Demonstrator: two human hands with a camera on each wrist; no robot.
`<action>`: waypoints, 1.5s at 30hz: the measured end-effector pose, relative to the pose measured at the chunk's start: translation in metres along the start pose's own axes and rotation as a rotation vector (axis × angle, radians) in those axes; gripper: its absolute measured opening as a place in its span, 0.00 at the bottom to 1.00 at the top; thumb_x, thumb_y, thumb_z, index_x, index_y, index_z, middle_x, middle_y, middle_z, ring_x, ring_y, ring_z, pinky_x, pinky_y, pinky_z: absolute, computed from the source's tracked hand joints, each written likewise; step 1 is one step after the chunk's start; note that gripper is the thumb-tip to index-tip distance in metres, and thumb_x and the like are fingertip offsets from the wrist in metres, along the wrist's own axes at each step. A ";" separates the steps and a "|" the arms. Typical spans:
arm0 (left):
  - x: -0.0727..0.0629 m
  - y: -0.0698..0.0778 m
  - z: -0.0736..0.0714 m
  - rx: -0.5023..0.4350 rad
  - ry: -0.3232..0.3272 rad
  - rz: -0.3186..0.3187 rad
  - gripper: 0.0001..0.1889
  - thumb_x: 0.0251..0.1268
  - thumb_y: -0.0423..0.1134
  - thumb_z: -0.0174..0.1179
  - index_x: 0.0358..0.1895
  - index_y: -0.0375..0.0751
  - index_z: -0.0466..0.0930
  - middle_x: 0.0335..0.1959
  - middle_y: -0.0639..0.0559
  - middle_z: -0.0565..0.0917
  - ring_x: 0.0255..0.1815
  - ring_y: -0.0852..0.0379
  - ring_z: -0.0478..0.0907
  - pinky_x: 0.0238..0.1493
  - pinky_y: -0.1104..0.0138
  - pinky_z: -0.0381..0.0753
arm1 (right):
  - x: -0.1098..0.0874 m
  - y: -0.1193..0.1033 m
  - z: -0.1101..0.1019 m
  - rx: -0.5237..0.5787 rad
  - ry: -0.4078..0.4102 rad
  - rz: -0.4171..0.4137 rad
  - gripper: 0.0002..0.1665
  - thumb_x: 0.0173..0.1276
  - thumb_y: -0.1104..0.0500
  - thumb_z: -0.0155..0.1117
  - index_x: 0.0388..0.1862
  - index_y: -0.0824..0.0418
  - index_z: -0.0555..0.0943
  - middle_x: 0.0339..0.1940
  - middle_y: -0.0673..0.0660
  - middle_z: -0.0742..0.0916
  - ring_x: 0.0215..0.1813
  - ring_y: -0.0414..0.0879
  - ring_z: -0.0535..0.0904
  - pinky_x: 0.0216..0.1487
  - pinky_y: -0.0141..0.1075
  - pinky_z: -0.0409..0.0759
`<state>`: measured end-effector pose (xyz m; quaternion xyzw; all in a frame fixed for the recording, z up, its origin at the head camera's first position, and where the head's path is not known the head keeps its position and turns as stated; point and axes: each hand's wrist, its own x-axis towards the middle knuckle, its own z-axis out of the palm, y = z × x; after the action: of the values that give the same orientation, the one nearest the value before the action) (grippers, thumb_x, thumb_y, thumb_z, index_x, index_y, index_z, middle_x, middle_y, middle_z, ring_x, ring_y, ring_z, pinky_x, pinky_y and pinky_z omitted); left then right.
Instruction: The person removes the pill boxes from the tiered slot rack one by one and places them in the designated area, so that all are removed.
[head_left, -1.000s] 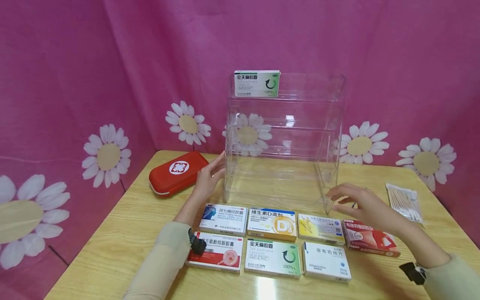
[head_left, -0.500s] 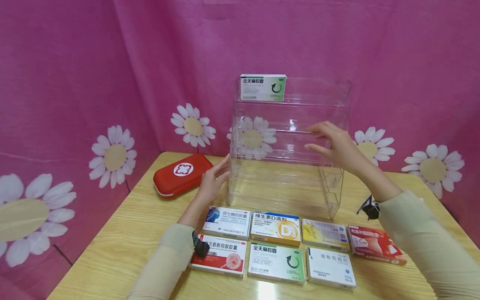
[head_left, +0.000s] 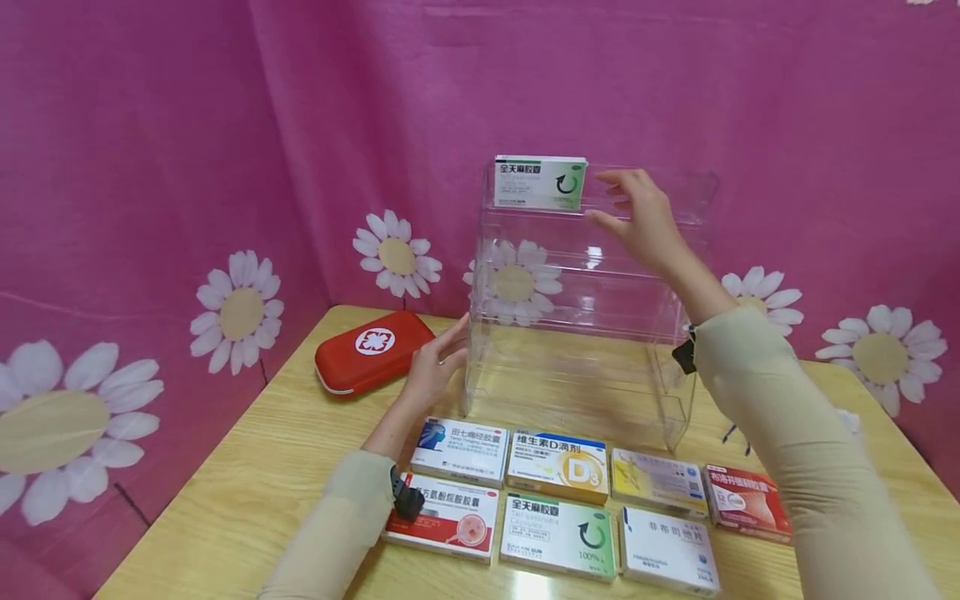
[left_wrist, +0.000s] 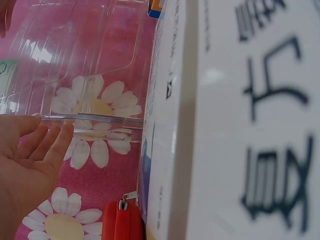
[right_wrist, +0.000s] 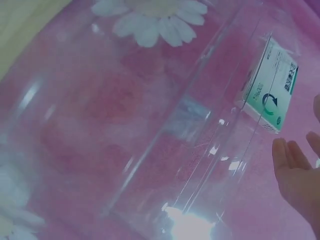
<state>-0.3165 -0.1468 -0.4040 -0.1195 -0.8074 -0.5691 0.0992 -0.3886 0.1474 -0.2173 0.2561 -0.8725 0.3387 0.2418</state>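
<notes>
A clear plastic tiered rack [head_left: 577, 333] stands upright on the table. On its top tier, at the left end, leans a white and green medicine box [head_left: 538, 183]. My right hand [head_left: 647, 221] hovers just right of that box, thumb and fingers apart, with nothing between them. In the right wrist view, a gap shows between the fingertips [right_wrist: 279, 145] and the box [right_wrist: 272, 85]. My left hand [head_left: 435, 367] rests its extended fingers against the rack's left side. The left wrist view shows those fingers [left_wrist: 60, 145] at the clear edge [left_wrist: 95, 119].
Two rows of medicine boxes lie flat before the rack, among them an orange D3 box [head_left: 558, 467], a second green box [head_left: 558, 533] and a red box [head_left: 750, 504]. A red zip case [head_left: 375, 352] lies left. A pink flowered cloth [head_left: 600, 75] hangs behind.
My right hand has risen from the rack's lower right corner to its top tier, beside the green box. The left hand keeps its place at the rack's side. The head view has shifted slightly.
</notes>
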 end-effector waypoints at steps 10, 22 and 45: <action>-0.001 -0.006 0.000 0.006 -0.006 -0.006 0.31 0.69 0.31 0.57 0.73 0.54 0.65 0.67 0.45 0.77 0.67 0.48 0.75 0.66 0.57 0.76 | 0.048 0.000 0.014 -0.100 -0.060 0.070 0.37 0.69 0.61 0.64 0.74 0.60 0.64 0.70 0.69 0.67 0.70 0.66 0.64 0.74 0.59 0.63; 0.003 0.001 0.000 0.010 -0.009 0.018 0.31 0.69 0.31 0.57 0.74 0.54 0.64 0.67 0.45 0.76 0.67 0.48 0.76 0.66 0.57 0.77 | 0.062 0.000 0.025 -0.108 0.020 -0.005 0.22 0.66 0.70 0.61 0.59 0.68 0.73 0.58 0.71 0.71 0.58 0.63 0.70 0.65 0.56 0.71; 0.008 0.004 0.007 0.002 -0.025 0.037 0.31 0.68 0.29 0.57 0.73 0.53 0.65 0.66 0.43 0.78 0.66 0.47 0.76 0.65 0.56 0.77 | 0.037 0.007 -0.011 -0.044 0.353 -0.081 0.15 0.61 0.75 0.62 0.48 0.72 0.79 0.39 0.53 0.72 0.45 0.42 0.74 0.55 0.34 0.85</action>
<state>-0.3227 -0.1379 -0.4005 -0.1413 -0.8068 -0.5649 0.1000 -0.4177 0.1496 -0.1916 0.2224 -0.8127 0.3491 0.4101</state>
